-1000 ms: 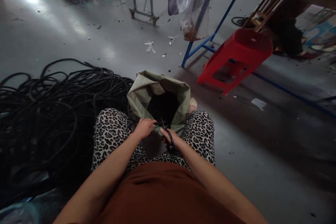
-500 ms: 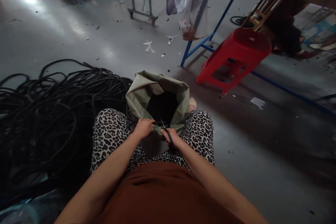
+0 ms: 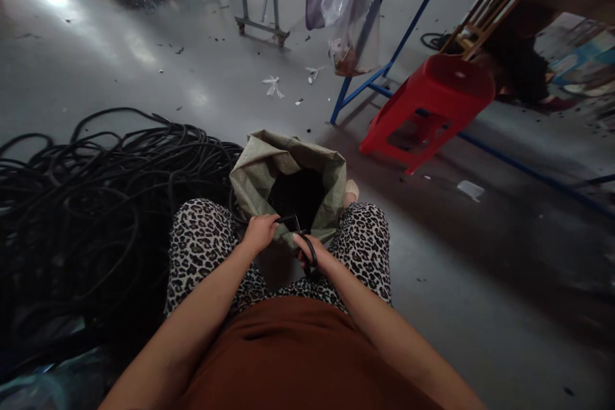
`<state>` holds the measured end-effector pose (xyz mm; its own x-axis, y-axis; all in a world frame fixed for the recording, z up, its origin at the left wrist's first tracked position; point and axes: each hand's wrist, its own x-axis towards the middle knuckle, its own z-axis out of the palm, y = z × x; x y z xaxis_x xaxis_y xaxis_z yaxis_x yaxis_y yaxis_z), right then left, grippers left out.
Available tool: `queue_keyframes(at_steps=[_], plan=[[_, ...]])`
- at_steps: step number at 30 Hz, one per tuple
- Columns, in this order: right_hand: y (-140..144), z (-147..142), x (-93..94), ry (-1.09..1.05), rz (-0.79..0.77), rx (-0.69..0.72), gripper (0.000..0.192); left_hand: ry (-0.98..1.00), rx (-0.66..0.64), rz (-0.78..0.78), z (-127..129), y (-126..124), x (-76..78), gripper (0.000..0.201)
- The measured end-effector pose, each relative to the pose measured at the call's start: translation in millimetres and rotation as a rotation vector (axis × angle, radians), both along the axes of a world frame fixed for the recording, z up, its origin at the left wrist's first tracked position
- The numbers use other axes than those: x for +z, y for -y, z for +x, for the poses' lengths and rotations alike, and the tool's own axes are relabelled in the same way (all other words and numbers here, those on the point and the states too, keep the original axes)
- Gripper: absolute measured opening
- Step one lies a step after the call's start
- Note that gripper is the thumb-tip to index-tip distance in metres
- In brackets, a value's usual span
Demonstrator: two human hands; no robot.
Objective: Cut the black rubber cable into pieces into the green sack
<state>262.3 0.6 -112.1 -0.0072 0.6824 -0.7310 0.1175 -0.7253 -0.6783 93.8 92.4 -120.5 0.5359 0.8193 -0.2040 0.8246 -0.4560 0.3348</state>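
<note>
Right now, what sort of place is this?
Probably a workshop floor: a big heap of black cable on bare concrete, a woven sack for cut pieces, and blue-framed workbenches.

The inside of the open sack is too dark to make out. The scissors are mostly covered by the right hand, so their blades barely show. The black cable pile runs off the left edge. A person behind the red stool is blurred and half hidden.
</note>
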Motion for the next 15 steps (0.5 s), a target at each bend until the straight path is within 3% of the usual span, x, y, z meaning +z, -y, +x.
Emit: queue_keyframes(at_steps=[15], plan=[[1.2,-2.3,-9.5,-0.067,0.009,0.067,0.042,0.028,-0.077,-0.027,5.0,6.1,6.2,0.031]])
